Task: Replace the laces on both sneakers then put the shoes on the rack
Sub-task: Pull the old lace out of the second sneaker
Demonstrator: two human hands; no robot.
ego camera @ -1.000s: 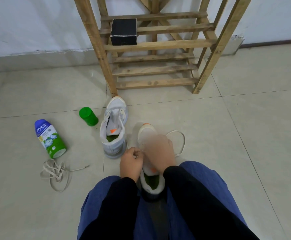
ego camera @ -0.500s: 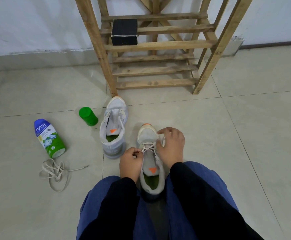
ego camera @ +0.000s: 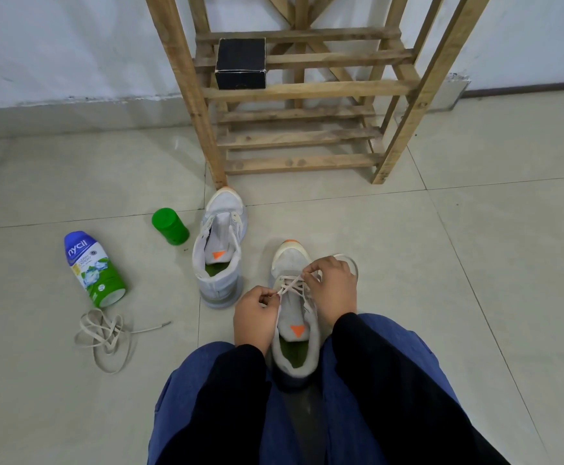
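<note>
Threading the lace (ego camera: 290, 285) through the near sneaker (ego camera: 290, 260) is the step in hand, and it looks about halfway up the eyelets. That sneaker stands on the floor (ego camera: 441, 263) between the person's knees, toe pointing at the rack (ego camera: 300, 161). The left hand (ego camera: 257, 317) has its grip pinching one run of lace just beside the shoe's left edge. The right hand (ego camera: 334, 286) pinches the other run over the eyelets, with a slack loop trailing past its knuckles. To do this well, I would draw both ends to even length before the next crossing, feed each tip flat rather than twisted, and snug each row so the tongue sits centred. The slack loop on the right could snag or knot if pulled fast. The second sneaker (ego camera: 220, 250) stands just to the left, its toe near the rack's front leg; how fully it is laced I cannot tell. A loose old lace (ego camera: 106, 337) lies in a tangle on the floor, near a tipped bottle (ego camera: 94, 268) and a green cap (ego camera: 169, 226). A black box (ego camera: 240, 63) sits on an upper shelf of the rack, and neither shoe is on it yet
</note>
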